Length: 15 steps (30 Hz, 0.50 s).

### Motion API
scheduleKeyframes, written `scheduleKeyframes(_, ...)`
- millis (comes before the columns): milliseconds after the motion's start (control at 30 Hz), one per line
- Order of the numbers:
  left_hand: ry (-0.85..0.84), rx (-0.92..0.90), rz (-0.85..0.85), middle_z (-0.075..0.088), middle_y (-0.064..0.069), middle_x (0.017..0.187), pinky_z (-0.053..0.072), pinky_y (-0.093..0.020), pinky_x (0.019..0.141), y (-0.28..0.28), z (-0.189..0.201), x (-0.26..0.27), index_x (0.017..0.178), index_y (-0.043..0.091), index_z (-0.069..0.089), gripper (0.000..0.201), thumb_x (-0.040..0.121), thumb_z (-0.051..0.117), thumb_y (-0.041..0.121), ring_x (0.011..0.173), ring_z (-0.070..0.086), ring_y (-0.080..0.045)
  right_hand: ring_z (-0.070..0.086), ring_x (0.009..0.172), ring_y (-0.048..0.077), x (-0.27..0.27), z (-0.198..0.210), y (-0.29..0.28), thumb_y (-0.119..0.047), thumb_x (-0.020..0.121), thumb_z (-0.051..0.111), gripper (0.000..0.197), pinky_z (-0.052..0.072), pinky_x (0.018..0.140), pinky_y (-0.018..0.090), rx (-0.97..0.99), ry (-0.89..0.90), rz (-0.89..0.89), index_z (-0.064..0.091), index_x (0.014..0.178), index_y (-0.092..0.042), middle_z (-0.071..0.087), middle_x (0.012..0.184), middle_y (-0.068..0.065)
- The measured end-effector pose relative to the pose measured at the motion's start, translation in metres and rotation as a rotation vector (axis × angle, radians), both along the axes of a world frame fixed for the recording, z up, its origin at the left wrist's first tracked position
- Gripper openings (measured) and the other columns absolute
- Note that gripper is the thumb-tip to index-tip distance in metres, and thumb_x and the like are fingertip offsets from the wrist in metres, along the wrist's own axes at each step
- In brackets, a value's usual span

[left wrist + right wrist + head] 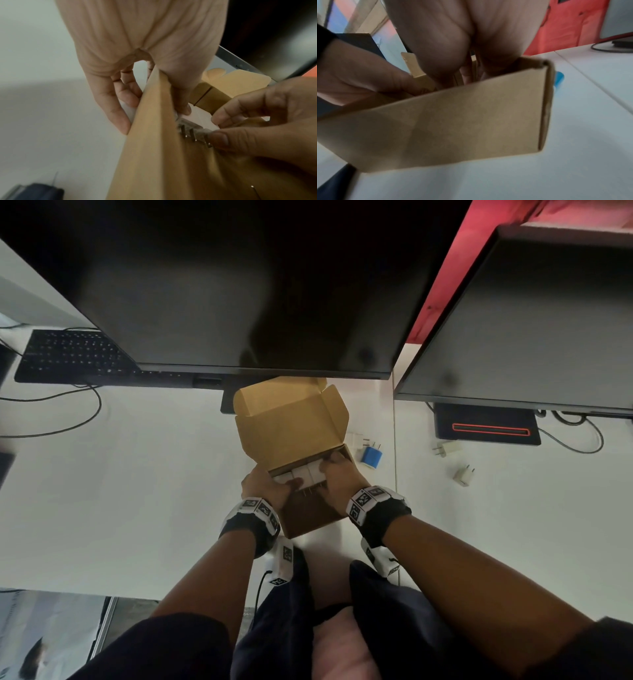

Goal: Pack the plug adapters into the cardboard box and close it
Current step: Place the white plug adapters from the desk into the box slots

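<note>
Both hands work inside the open brown matte cardboard box (310, 513) on the white desk (137, 474). The left hand (265, 489) grips its side wall, thumb on the smooth white boxy plug adapters (301, 475); the right hand (342, 477) pinches one beside its metal prongs.

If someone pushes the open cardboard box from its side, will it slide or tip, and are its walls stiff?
The brown cardboard box is low and broad, so it would probably slide on the smooth white desk rather than tip. Its thin walls likely flex under pressure. The raised lid may wobble, as it seems joined only along one fold.
</note>
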<state>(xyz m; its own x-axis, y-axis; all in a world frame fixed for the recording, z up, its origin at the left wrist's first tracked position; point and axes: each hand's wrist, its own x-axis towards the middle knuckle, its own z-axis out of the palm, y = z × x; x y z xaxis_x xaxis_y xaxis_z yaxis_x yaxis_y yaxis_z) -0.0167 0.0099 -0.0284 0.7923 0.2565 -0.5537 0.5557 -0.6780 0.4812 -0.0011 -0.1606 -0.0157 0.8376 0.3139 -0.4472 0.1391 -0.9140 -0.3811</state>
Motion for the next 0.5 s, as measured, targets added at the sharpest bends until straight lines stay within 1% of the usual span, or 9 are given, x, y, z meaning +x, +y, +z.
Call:
scheduleKeyframes(67, -0.006, 0.001, 0.006, 0.076, -0.007, 0.123, 0.048, -0.035, 0.09, 0.0, 0.0, 0.0, 0.128, 0.021, 0.065, 0.06, 0.079, 0.082, 0.051, 0.116, 0.067, -0.035, 0.054, 0.111, 0.025, -0.002, 0.001, -0.004, -0.02, 0.092, 0.063, 0.027, 0.051, 0.095, 0.035, -0.013, -0.036, 0.061, 0.062, 0.116, -0.009, 0.054, 0.126, 0.011)
scheduleKeyframes(133, -0.007, -0.004, 0.011, 0.075, -0.007, 0.124, 0.049, -0.036, 0.094, 0.0, 0.0, -0.001, 0.128, 0.021, 0.065, 0.06, 0.079, 0.082, 0.051, 0.117, 0.067, -0.036, 0.053, 0.111, 0.023, -0.004, 0.005, -0.004, -0.02, 0.094, 0.06, 0.024, 0.05, 0.095, 0.034, -0.029, -0.052, 0.116, 0.063, 0.115, -0.009, 0.057, 0.123, 0.01)
scheduleKeyframes(233, -0.004, -0.007, 0.006, 0.076, -0.006, 0.121, 0.051, -0.039, 0.097, 0.001, -0.001, -0.001, 0.126, 0.021, 0.065, 0.058, 0.079, 0.081, 0.052, 0.117, 0.067, -0.036, 0.057, 0.107, 0.025, -0.002, 0.014, -0.01, -0.021, 0.094, 0.058, 0.025, 0.052, 0.093, 0.037, 0.062, -0.052, 0.071, 0.062, 0.116, -0.012, 0.058, 0.123, 0.01)
scheduleKeyframes(267, -0.005, -0.009, 0.009, 0.076, -0.006, 0.12, 0.052, -0.039, 0.097, 0.001, -0.001, -0.001, 0.125, 0.022, 0.065, 0.058, 0.079, 0.081, 0.052, 0.116, 0.067, -0.036, 0.059, 0.103, 0.025, -0.001, 0.019, -0.015, -0.022, 0.095, 0.057, 0.022, 0.053, 0.091, 0.039, 0.122, -0.076, 0.026, 0.063, 0.113, -0.013, 0.06, 0.117, 0.009)
scheduleKeyframes(300, -0.008, -0.01, 0.012, 0.076, -0.006, 0.12, 0.052, -0.039, 0.097, 0.002, -0.002, -0.001, 0.125, 0.022, 0.065, 0.058, 0.079, 0.081, 0.052, 0.116, 0.067, -0.036, 0.061, 0.095, 0.024, 0.001, 0.023, -0.021, -0.023, 0.095, 0.056, 0.016, 0.054, 0.087, 0.04, 0.173, -0.119, -0.02, 0.064, 0.105, -0.014, 0.062, 0.108, 0.007)
scheduleKeyframes(367, -0.016, -0.013, 0.011, 0.075, -0.006, 0.121, 0.052, -0.041, 0.099, 0.002, -0.003, -0.002, 0.126, 0.022, 0.063, 0.058, 0.079, 0.081, 0.051, 0.117, 0.067, -0.036, 0.06, 0.079, 0.02, 0.009, 0.028, -0.037, -0.023, 0.093, 0.057, 0.012, 0.056, 0.076, 0.041, 0.203, -0.216, -0.121, 0.064, 0.09, -0.014, 0.062, 0.09, 0.003)
scheduleKeyframes(400, -0.019, -0.018, 0.019, 0.075, -0.005, 0.121, 0.051, -0.041, 0.099, 0.001, -0.003, -0.002, 0.127, 0.022, 0.063, 0.059, 0.079, 0.082, 0.051, 0.117, 0.067, -0.035, 0.06, 0.078, 0.021, 0.015, 0.029, -0.047, -0.023, 0.092, 0.058, 0.011, 0.057, 0.074, 0.041, 0.177, -0.234, -0.177, 0.064, 0.089, -0.015, 0.062, 0.09, 0.003)
scheduleKeyframes(433, -0.021, -0.026, 0.033, 0.074, -0.005, 0.122, 0.05, -0.04, 0.098, 0.001, -0.003, -0.002, 0.127, 0.022, 0.062, 0.06, 0.079, 0.083, 0.05, 0.118, 0.066, -0.035, 0.061, 0.083, 0.022, 0.023, 0.029, -0.056, -0.024, 0.092, 0.059, 0.011, 0.058, 0.076, 0.042, 0.125, -0.22, -0.218, 0.065, 0.093, -0.016, 0.062, 0.095, 0.003)
scheduleKeyframes(500, -0.016, -0.029, 0.051, 0.074, -0.004, 0.123, 0.049, -0.039, 0.096, 0.0, -0.003, -0.002, 0.127, 0.022, 0.063, 0.059, 0.079, 0.084, 0.049, 0.118, 0.066, -0.034, 0.06, 0.101, 0.025, 0.038, 0.026, -0.071, -0.025, 0.091, 0.063, 0.02, 0.057, 0.085, 0.043, 0.005, -0.123, -0.257, 0.064, 0.11, -0.02, 0.06, 0.113, 0.004)
